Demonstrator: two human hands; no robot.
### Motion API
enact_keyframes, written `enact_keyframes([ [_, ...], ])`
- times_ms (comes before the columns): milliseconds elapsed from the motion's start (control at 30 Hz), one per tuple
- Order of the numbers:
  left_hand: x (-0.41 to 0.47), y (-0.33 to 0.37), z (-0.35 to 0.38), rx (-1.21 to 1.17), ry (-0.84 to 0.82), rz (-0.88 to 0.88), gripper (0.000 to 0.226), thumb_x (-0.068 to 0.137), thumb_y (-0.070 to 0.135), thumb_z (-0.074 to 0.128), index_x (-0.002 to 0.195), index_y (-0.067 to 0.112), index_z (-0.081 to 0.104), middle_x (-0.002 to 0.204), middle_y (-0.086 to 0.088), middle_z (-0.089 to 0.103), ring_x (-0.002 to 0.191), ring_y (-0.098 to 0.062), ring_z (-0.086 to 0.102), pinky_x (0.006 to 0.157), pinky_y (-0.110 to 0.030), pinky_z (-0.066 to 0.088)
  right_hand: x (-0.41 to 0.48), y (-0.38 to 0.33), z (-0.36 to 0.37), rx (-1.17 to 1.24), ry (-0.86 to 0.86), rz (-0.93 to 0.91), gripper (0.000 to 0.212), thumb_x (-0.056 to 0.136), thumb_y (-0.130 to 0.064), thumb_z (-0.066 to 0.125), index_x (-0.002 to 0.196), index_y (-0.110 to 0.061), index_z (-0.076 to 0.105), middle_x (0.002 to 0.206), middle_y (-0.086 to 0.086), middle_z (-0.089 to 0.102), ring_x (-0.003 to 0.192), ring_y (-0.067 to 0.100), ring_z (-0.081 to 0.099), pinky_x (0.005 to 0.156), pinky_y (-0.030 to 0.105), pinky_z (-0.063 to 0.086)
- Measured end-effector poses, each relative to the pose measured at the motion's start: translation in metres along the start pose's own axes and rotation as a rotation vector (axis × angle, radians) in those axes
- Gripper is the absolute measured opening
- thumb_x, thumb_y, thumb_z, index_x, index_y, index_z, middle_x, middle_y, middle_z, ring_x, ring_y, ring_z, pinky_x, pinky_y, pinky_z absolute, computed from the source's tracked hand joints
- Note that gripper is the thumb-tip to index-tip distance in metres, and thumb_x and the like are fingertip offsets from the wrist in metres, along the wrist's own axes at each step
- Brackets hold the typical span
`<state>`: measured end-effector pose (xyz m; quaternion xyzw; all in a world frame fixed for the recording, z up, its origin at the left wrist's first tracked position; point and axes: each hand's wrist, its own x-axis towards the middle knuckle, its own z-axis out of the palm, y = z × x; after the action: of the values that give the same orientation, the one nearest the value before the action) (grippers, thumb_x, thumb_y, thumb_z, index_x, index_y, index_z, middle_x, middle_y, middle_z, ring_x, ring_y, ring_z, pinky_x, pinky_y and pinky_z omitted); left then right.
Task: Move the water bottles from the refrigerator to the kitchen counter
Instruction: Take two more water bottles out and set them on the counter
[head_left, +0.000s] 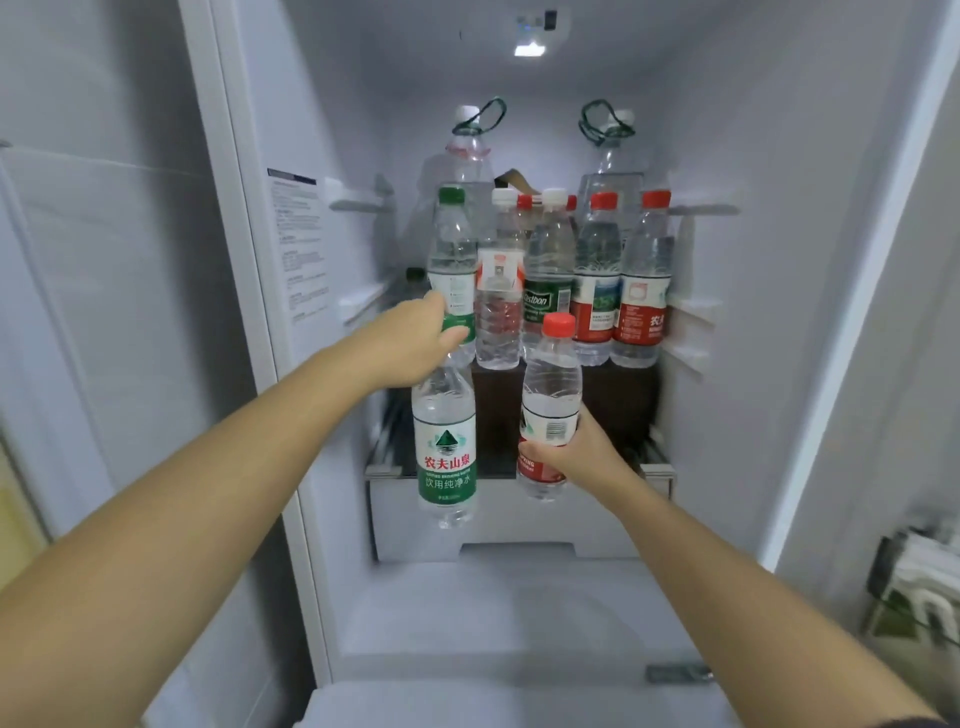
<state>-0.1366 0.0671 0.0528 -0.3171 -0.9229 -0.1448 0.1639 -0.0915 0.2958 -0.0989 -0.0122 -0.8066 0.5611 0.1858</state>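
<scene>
Open refrigerator, viewed along a person's two bare arms reaching inside. Eleven water bottles can be counted.

- **Back of the shelf:** two large clear bottles stand there, each with a green cord loop at its neck.
- **Front row:** five small bottles stand on a dark brown shelf. From left to right they are:
  - a green-capped bottle
  - a white-capped bottle with a red and white label
  - a white-capped bottle with a dark green label
  - two red-capped bottles with red labels
- **Behind the row:** two more red caps show, their bottles mostly hidden.
- **In the hands:** the last two bottles are off the shelf.

The left hand is closed round the green-capped bottle at its label, with the thumb across the front. A green-label bottle hangs straight down beneath the same hand, in front of a pale drawer. Its neck is hidden by the hand.

The right hand grips a small red-capped bottle round its lower half. The bottle is upright, in front of and below the shelf row.

A lamp glows at the top of the compartment. A printed sticker is on the left inner wall
</scene>
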Motion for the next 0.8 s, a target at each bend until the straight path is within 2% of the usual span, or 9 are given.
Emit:
enact_keyframes([
  [100, -0.016, 0.004, 0.025, -0.057, -0.003, 0.069, 0.031, 0.099, 0.044, 0.040, 0.110, 0.015, 0.043, 0.101, -0.004, 0.057, 0.088, -0.023, 0.056, 0.078, -0.042, 0.047, -0.027, 0.003, 0.003, -0.025, -0.010, -0.021, 0.068, 0.074, -0.015, 0.085, 0.130, -0.028, 0.049, 0.116, -0.013, 0.064, 0.107, 0.001, 0.060, 0.082, 0.017, 0.047],
  [167, -0.029, 0.008, 0.042, -0.104, -0.005, 0.092, 0.025, 0.100, 0.042, 0.041, 0.106, 0.017, 0.040, 0.098, -0.003, 0.054, 0.086, -0.022, 0.054, 0.073, -0.040, 0.044, -0.045, 0.015, 0.007, -0.027, -0.024, -0.003, 0.068, 0.073, -0.015, 0.085, 0.130, -0.028, 0.050, 0.116, -0.013, 0.066, 0.106, 0.002, 0.062, 0.084, 0.019, 0.049],
  [267, -0.046, 0.013, 0.070, -0.192, -0.016, 0.100, 0.022, 0.101, 0.038, 0.042, 0.104, 0.016, 0.041, 0.102, -0.005, 0.050, 0.086, -0.025, 0.053, 0.078, -0.044, 0.045, -0.068, 0.045, 0.017, -0.044, -0.005, 0.056, 0.071, 0.066, -0.026, 0.086, 0.127, -0.028, 0.052, 0.115, -0.010, 0.068, 0.106, 0.007, 0.065, 0.089, 0.030, 0.054],
  [333, -0.055, 0.014, 0.090, -0.217, -0.056, 0.082, 0.020, 0.101, 0.036, 0.041, 0.104, 0.017, 0.040, 0.106, -0.005, 0.047, 0.085, -0.026, 0.053, 0.080, -0.045, 0.045, -0.081, 0.065, 0.025, -0.062, 0.033, 0.104, 0.068, 0.062, -0.031, 0.086, 0.121, -0.029, 0.053, 0.111, -0.010, 0.069, 0.102, 0.007, 0.066, 0.084, 0.027, 0.053],
  [500, -0.066, 0.012, 0.123, -0.173, -0.160, 0.029, 0.023, 0.102, 0.037, 0.039, 0.111, 0.016, 0.041, 0.115, -0.004, 0.044, 0.084, -0.024, 0.051, 0.075, -0.039, 0.041, -0.098, 0.095, 0.033, -0.078, 0.106, 0.190, 0.057, 0.069, -0.016, 0.088, 0.109, -0.032, 0.051, 0.103, -0.016, 0.067, 0.093, 0.001, 0.065, 0.071, 0.013, 0.048],
  [700, -0.065, 0.002, 0.136, -0.199, -0.095, 0.065, 0.027, 0.100, 0.039, 0.042, 0.116, 0.017, 0.043, 0.116, 0.002, 0.044, 0.091, -0.021, 0.051, 0.081, -0.040, 0.044, -0.097, 0.106, 0.032, -0.065, 0.096, 0.234, 0.062, 0.069, -0.018, 0.088, 0.115, -0.032, 0.049, 0.105, -0.015, 0.066, 0.095, 0.002, 0.065, 0.072, 0.014, 0.049],
  [800, -0.071, 0.000, 0.151, -0.435, 0.000, 0.066, 0.019, 0.098, 0.035, 0.049, 0.112, 0.023, 0.044, 0.105, 0.005, 0.050, 0.083, -0.015, 0.052, 0.081, -0.040, 0.047, -0.096, 0.111, 0.032, -0.062, 0.086, 0.236, 0.063, 0.068, -0.018, 0.088, 0.117, -0.030, 0.050, 0.105, -0.013, 0.068, 0.094, 0.002, 0.067, 0.073, 0.016, 0.052],
])
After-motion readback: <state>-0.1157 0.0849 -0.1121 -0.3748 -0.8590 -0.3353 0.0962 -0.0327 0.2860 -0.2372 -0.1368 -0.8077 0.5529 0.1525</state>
